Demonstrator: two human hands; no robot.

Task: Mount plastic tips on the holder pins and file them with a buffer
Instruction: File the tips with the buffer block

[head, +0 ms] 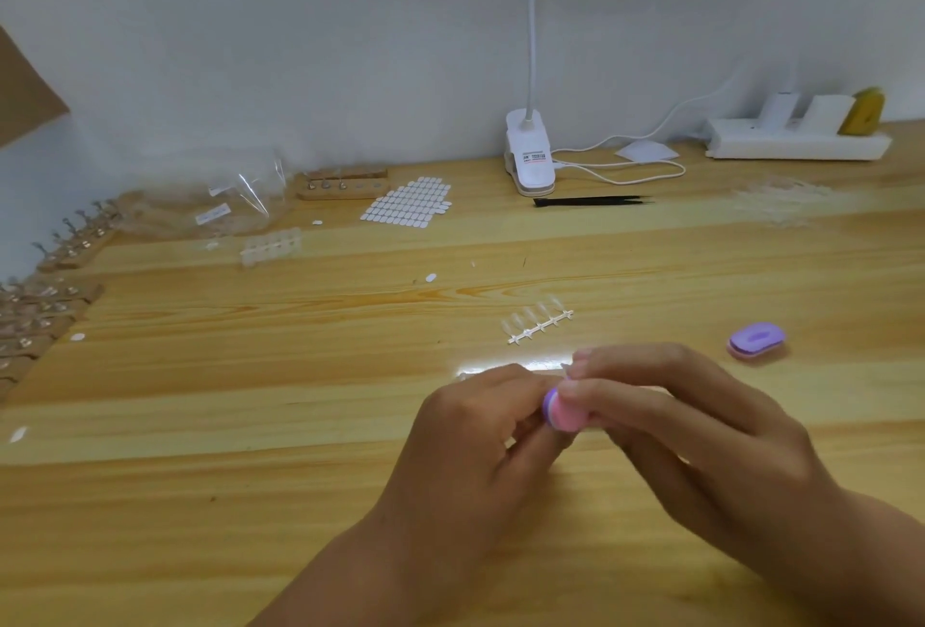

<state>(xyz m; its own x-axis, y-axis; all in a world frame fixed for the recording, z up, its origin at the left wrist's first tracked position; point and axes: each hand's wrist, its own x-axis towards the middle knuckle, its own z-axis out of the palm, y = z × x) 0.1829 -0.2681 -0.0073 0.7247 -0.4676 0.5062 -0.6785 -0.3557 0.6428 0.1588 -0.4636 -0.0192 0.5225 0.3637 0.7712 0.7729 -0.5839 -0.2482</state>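
1. Both hands meet at 6 o'clock on the table (250, 426). The fingers of the right hand (675, 426) clamp the pink buffer (564, 413). Those of the left hand (475, 436) curl against it, and I cannot tell what they pinch.
2. I'd stroke short and light, with the wrists braced on the wood.
3. From the hands, the tip strip (538, 323) lies near at 12 and the spare purple buffer (756, 341) at 2. Open room lies toward 9.

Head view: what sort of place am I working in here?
Most likely a nail-craft workbench: a wooden table against a plain wall, with a clip-on lamp, a strip of plastic tips and wooden holders with pins along its left side.
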